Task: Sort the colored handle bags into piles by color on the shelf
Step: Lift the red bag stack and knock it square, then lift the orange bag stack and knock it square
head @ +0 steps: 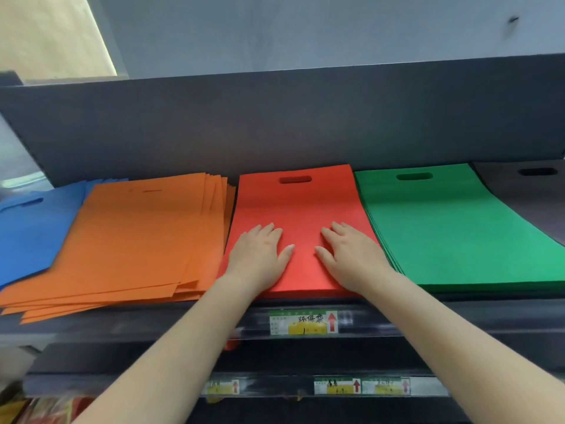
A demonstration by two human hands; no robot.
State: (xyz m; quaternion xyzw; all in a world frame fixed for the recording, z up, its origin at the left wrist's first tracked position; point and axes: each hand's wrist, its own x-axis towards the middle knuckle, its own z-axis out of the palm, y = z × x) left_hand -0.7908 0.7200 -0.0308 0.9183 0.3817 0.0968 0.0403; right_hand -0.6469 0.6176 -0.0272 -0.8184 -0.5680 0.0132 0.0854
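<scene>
Both forearms are bare up to the bottom edge of the frame, with no sleeve or cuff in view. The left hand point(258, 255) and right hand point(351, 257) carry no gloves. Short, plain nails show on the fingers and thumbs

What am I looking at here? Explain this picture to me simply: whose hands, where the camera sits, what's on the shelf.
There is no machine here. A person wears a camera on the head, so the one picture looks forward and down at that person's own arms. The left hand and right hand lie flat, fingers straight, on the red pile of handle bags; neither has a grip on anything. Along the shelf, left to right, lie a blue pile, a fanned-out orange pile, the red pile, a green pile and a grey pile. Price tags sit on the shelf's front edge.
</scene>
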